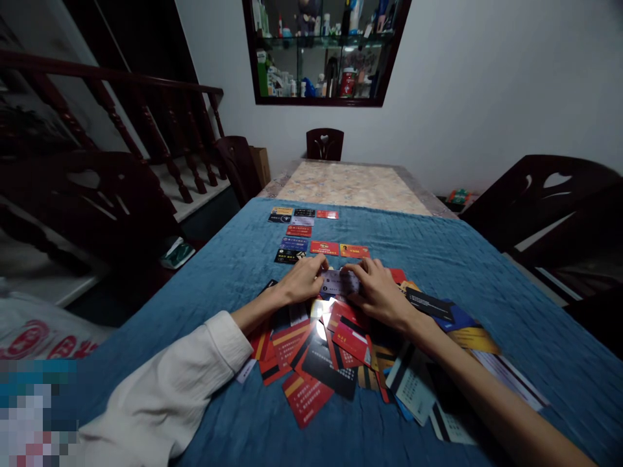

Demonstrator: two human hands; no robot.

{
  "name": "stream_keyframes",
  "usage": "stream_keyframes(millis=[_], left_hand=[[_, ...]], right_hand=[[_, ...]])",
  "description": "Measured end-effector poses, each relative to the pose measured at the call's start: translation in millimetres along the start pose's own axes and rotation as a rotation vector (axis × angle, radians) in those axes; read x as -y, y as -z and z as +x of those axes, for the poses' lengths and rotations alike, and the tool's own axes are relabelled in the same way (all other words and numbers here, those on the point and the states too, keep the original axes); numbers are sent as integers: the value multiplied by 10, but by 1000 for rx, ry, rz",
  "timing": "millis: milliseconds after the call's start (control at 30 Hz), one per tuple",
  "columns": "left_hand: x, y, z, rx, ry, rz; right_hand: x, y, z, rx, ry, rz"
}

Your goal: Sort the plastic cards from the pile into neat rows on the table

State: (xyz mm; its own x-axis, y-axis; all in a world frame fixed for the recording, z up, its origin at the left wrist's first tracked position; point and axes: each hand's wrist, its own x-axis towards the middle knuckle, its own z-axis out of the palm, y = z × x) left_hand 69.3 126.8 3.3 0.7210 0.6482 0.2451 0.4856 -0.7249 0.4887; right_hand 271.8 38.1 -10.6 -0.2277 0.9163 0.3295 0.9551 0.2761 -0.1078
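Between my two hands is a light purple-grey card (339,283), gripped at its left end by my left hand (305,277) and at its right end by my right hand (380,290). Under and in front of it spreads a loose heap of cards, among them a red card (305,397), a black card (331,371) and a pale card (413,383). Beyond my hands, cards lie in short rows: a black and gold card (290,255), a blue card (294,243), an orange-red card (324,248) and a yellow-red card (355,251).
A blue cloth (214,266) covers the near part of the table; its patterned top (350,185) shows at the far end. Dark wooden chairs (325,144) stand around it. At the left are a white plastic bag (43,324) and a stair railing (111,78).
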Motion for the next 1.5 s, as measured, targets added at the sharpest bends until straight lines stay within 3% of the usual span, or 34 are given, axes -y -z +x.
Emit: stream_keyframes(millis=[233, 467, 1000, 1200, 1500], left_hand=[[-2, 7, -2, -11, -2, -21], [13, 25, -11, 63, -15, -3], [39, 159, 15, 161, -73, 152], [121, 309, 104, 175, -84, 225], [455, 515, 292, 132, -80, 266]], right_hand=[[-14, -12, 11, -8, 31, -25], [-73, -65, 7, -57, 76, -140], [-168, -45, 60, -60, 94, -45], [-199, 0, 227, -48, 79, -44], [-197, -102, 678, -43, 89, 71]])
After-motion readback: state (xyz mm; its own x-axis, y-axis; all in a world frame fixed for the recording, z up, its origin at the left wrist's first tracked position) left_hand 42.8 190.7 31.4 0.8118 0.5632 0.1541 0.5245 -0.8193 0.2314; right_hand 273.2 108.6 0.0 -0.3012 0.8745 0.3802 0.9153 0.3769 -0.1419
